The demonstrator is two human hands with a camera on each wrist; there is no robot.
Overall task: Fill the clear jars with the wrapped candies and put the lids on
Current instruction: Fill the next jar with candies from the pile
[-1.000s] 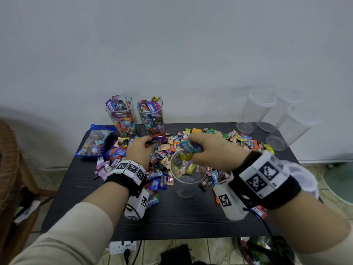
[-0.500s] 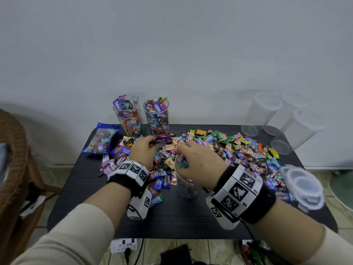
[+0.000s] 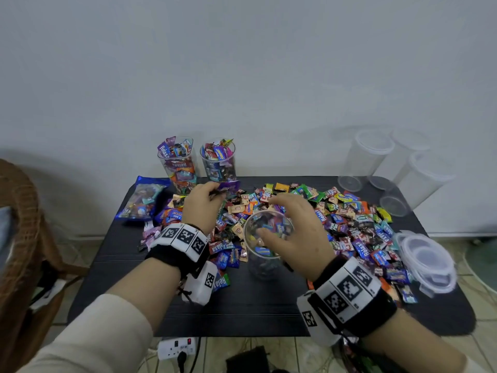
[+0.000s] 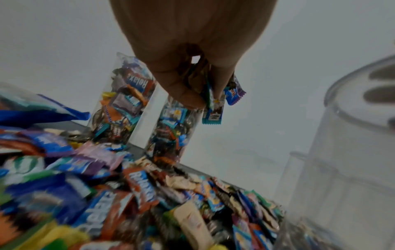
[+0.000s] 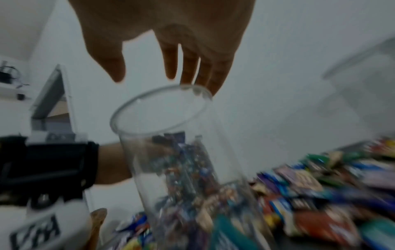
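The head view looks forward and down from above the person's forearms, taking in the whole black table (image 3: 269, 305), the pale wall behind it and a strip of tiled floor below. The left wrist view sits low and close under the left hand (image 4: 192, 50), facing along the fingers toward the wall — the two filled jars (image 4: 128, 104) it sees upright are those at the table's far edge in the head view (image 3: 177, 162). The right wrist view looks along the right hand (image 5: 171, 33) from just beside the open jar (image 5: 171, 135), which stands mid-table in the head view (image 3: 266, 238); it is heavily blurred.
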